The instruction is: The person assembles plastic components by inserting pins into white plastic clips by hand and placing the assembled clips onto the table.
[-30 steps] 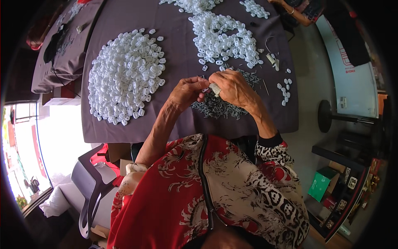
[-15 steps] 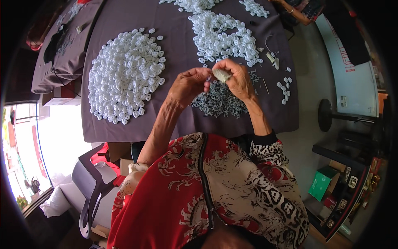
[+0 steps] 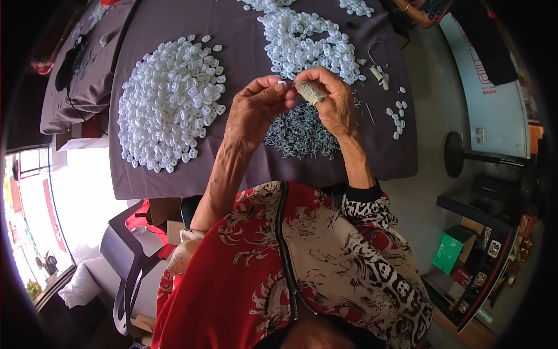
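left hand (image 3: 253, 110) pinches a small white piece (image 3: 281, 84), right hand (image 3: 325, 93) grips a bunch of metal pins (image 3: 310, 91) above the pin pile (image 3: 302, 134); fitting step, next needs fine alignment.

Fisheye view: I see a black vignette ring all round, and the table (image 3: 261, 168) edges bow toward the rim. Lighting is even and moderately bright over the grey cloth; shadows are soft. The window (image 3: 35, 221) at lower left is blown out (overexposed white). Centre sharp; the periphery is dim, with detail lost at right.
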{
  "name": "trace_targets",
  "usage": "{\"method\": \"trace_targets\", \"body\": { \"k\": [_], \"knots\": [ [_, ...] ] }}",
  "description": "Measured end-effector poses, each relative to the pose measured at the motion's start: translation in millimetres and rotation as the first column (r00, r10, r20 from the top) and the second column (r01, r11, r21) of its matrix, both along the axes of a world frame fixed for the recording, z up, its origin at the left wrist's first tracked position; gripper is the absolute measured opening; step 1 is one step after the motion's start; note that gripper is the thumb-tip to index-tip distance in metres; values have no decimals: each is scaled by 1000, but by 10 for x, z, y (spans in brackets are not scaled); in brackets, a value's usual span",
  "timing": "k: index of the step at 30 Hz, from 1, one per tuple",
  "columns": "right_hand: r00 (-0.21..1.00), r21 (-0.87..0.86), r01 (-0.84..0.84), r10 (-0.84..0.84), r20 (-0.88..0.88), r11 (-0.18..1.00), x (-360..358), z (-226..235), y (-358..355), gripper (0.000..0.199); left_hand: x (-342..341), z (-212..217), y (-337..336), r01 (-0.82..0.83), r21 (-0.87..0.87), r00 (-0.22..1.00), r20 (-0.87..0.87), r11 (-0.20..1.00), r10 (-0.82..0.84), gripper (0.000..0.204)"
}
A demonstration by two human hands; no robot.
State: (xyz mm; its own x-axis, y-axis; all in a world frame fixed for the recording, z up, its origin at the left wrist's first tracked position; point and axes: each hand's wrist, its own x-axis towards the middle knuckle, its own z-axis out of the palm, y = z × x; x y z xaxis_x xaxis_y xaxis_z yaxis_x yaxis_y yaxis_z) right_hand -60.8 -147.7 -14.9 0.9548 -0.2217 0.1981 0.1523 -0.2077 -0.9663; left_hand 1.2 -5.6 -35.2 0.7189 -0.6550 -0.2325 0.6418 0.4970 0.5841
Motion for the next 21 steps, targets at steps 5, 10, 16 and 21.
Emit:
{"method": "trace_targets", "body": {
  "k": [5,10,16,21],
  "knots": [
    [998,-37,41,-39,52,998,-3,19,56,10,-43,60,-15,-53,-12,999,-1,999,53,7],
    [996,70,52,-57,71,996,-1,72,92,7,-79,155,22,-84,-17,996,35,996,84,9],
    [992,-14,49,-47,115,999,-13,161,110,8,-146,230,43,-119,-11,981,152,993,119,6],
    [991,-29,43,-39,131,999,-28,212,118,8,-192,306,48,-152,30,971,192,988,144,6]
  ]
}}
